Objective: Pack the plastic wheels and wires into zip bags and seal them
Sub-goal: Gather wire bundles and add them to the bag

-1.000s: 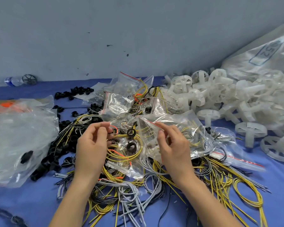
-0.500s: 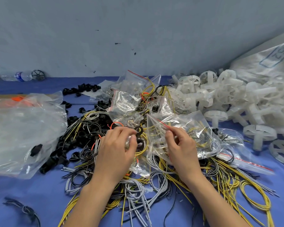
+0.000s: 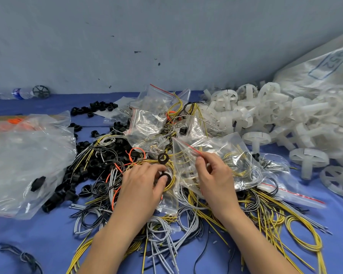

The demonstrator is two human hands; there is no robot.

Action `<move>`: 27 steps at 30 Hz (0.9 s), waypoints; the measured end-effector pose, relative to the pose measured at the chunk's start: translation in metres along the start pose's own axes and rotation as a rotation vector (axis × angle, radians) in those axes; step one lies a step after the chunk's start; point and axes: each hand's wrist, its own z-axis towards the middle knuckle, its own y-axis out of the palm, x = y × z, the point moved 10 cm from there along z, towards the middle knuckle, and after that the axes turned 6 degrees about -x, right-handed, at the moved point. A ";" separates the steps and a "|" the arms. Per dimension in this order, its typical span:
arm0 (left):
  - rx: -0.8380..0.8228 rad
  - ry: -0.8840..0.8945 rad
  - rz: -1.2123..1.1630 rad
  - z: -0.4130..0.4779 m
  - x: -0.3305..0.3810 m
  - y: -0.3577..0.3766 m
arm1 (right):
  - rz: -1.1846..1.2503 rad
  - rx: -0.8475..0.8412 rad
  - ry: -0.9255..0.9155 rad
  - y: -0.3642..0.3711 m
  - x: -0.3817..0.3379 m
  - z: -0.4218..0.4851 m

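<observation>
My right hand (image 3: 214, 178) pinches the red-striped mouth of a clear zip bag (image 3: 226, 155) that holds yellow wires. My left hand (image 3: 141, 184) lies palm down on the wire pile, its fingertips at a black ring (image 3: 165, 177); whether it grips the ring is unclear. A second black ring (image 3: 163, 158) lies just above. Loose yellow, grey and black wires (image 3: 186, 218) spread under both hands. White plastic wheels (image 3: 275, 119) are heaped at the right.
A large crumpled clear bag (image 3: 26, 161) lies at the left. Small black plastic parts (image 3: 91, 155) scatter left of centre. More zip bags (image 3: 151, 123) are piled behind the wires. A water bottle (image 3: 18, 93) rests by the wall; a big white sack (image 3: 321, 70) leans far right.
My left hand has dropped from a raised pinch down onto the pile, next to the black ring. My right hand keeps its hold on the bag's mouth.
</observation>
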 end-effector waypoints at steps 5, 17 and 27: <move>0.116 0.025 -0.155 -0.004 0.004 -0.019 | 0.010 0.007 -0.017 -0.001 -0.005 -0.001; 0.047 -0.039 -0.435 0.024 0.060 -0.012 | -0.262 0.264 -0.419 -0.018 -0.071 -0.024; -0.292 0.055 -0.924 0.043 0.082 0.019 | -0.328 0.280 -0.464 -0.016 -0.073 -0.026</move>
